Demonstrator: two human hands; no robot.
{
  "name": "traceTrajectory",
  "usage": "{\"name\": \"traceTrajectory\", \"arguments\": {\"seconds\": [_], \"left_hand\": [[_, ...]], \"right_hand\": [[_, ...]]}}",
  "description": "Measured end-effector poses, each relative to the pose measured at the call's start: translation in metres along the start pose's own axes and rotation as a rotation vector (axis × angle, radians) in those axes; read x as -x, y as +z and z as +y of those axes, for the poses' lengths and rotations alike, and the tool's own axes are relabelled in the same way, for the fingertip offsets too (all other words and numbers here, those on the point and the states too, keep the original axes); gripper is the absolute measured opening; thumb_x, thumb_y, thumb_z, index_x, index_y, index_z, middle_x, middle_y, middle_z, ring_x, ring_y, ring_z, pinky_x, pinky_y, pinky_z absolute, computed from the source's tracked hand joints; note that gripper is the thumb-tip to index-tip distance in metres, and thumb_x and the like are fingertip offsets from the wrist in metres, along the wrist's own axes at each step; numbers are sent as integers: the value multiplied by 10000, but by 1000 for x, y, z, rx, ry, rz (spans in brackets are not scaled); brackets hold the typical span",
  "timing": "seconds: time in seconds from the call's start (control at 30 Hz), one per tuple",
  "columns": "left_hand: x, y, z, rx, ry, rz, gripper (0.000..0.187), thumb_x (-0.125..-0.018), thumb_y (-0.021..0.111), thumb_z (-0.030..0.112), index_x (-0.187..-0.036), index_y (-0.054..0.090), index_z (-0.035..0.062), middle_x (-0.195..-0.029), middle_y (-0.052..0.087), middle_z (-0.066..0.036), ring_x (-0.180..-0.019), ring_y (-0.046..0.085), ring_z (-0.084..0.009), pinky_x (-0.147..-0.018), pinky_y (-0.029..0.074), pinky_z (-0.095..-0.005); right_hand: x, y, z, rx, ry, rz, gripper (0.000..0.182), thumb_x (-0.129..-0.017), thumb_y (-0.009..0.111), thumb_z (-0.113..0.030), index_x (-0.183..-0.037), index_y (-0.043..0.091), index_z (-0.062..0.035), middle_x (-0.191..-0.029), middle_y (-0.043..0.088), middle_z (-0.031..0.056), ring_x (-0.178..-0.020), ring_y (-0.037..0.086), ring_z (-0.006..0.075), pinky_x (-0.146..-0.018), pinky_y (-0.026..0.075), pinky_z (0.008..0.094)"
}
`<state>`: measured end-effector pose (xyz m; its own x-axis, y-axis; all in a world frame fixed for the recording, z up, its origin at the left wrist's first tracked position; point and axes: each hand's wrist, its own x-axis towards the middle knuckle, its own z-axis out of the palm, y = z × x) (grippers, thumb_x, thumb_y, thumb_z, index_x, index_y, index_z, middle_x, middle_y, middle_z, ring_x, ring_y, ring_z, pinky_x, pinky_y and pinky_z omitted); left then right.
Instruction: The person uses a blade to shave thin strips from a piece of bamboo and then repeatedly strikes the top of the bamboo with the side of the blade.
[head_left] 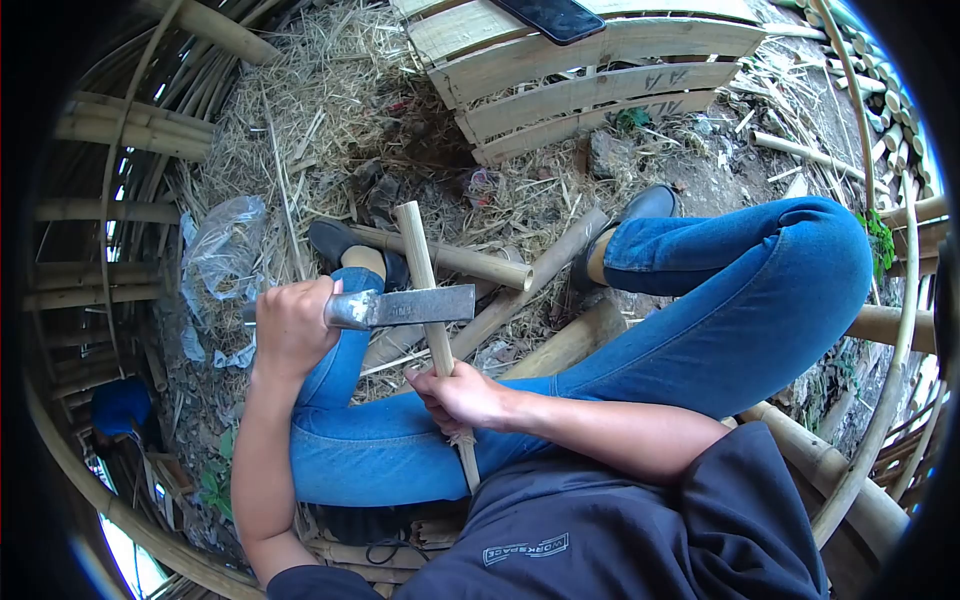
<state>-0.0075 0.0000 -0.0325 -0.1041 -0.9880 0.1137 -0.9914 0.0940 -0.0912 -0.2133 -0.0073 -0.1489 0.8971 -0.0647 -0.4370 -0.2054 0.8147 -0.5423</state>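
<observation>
My left hand (294, 325) is closed around the handle of a short, square-ended knife (425, 305) with a broad metal blade and a metal collar. The blade points right and overlaps a pale wooden stick (418, 250) at about its upper middle. My right hand (462, 397) grips that stick lower down, with the fingers wrapped round it above my thigh. The stick stands slanted, its upper end toward the ground ahead and its frayed lower part (463, 440) reaching my lap.
A slatted wooden crate (600, 85) with a phone (552, 18) on it stands ahead. Bamboo poles (450, 258) lie near my feet among straw. A clear plastic bag (228, 248) lies at left. Bamboo framing (885, 420) surrounds me. Cut bamboo (895, 120) is stacked far right.
</observation>
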Motion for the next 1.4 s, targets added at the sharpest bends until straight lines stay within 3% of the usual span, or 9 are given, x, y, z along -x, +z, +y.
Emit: {"name": "traceTrajectory", "arguments": {"seconds": [0.1, 0.2, 0.43, 0.53, 0.63, 0.8, 0.9, 1.03, 1.4], "left_hand": [[-3, 2, -2, -15, -44, 1, 243, -865, 633, 152, -667, 531, 56, -634, 599, -162, -612, 605, -387, -558, 446, -479], [-15, -5, -12, -81, -115, 89, 166, -830, 650, 137, -706, 581, 49, -668, 632, -157, -632, 630, -371, -562, 467, -471], [-28, -3, -19, -172, -160, 209, 183, -859, 604, 148, -718, 598, 32, -652, 619, -192, -626, 617, -402, -577, 463, -488], [-38, -19, -21, 61, -442, 308, 210, -855, 599, 112, -680, 560, 3, -598, 574, -195, -569, 587, -398, -544, 432, -458], [-37, -42, -25, 154, -385, 436, 236, -842, 603, 76, -650, 506, -22, -558, 522, -192, -523, 546, -387, -517, 400, -425], [-14, -29, -22, 201, -146, 267, 274, -828, 636, 95, -616, 475, 27, -548, 509, -179, -521, 556, -383, -490, 384, -433], [-4, -15, -10, 56, -84, 154, 299, -831, 645, 144, -607, 477, 39, -540, 509, -166, -529, 555, -390, -495, 392, -449], [-1, 2, -3, 171, -38, 10, 310, -823, 666, 187, -601, 492, 56, -563, 547, -170, -573, 586, -394, -522, 430, -479], [-33, 2, -17, -143, -177, 48, 72, -802, 635, 114, -775, 624, 47, -711, 657, -193, -684, 653, -386, -639, 512, -497]], "right_hand": [[9, 8, -6, -7, 46, 22, 464, -1033, 481, -371, -654, 333, -147, -578, 314, -39, -469, 309, 101, -425, 280, 302], [0, 5, 8, 65, 1, -33, 437, -1028, 471, -353, -667, 398, -117, -561, 410, 1, -451, 409, 125, -432, 396, 332], [-1, 3, 3, 22, 19, 12, 437, -1025, 479, -355, -666, 396, -120, -547, 398, 0, -442, 404, 126, -428, 389, 335], [3, 3, 2, -27, 45, -17, 440, -1022, 484, -361, -661, 392, -128, -544, 389, -3, -441, 391, 128, -436, 385, 334], [2, 0, 0, -51, 56, -22, 450, -1020, 491, -371, -651, 382, -138, -543, 375, -5, -443, 370, 130, -443, 371, 328], [2, -2, -1, -126, 86, -94, 472, -1015, 504, -392, -637, 363, -147, -539, 340, -10, -449, 316, 125, -444, 324, 324], [2, -1, -1, -142, 87, -97, 479, -1014, 508, -396, -635, 360, -144, -536, 328, -12, -451, 297, 123, -445, 306, 324], [2, 1, -1, -137, 98, -105, 481, -1014, 510, -385, -631, 356, -139, -533, 327, -11, -450, 299, 125, -447, 310, 327], [4, 1, -2, -86, 81, -104, 451, -1021, 496, -342, -643, 360, -137, -539, 343, -10, -459, 316, 124, -458, 319, 325]]}}
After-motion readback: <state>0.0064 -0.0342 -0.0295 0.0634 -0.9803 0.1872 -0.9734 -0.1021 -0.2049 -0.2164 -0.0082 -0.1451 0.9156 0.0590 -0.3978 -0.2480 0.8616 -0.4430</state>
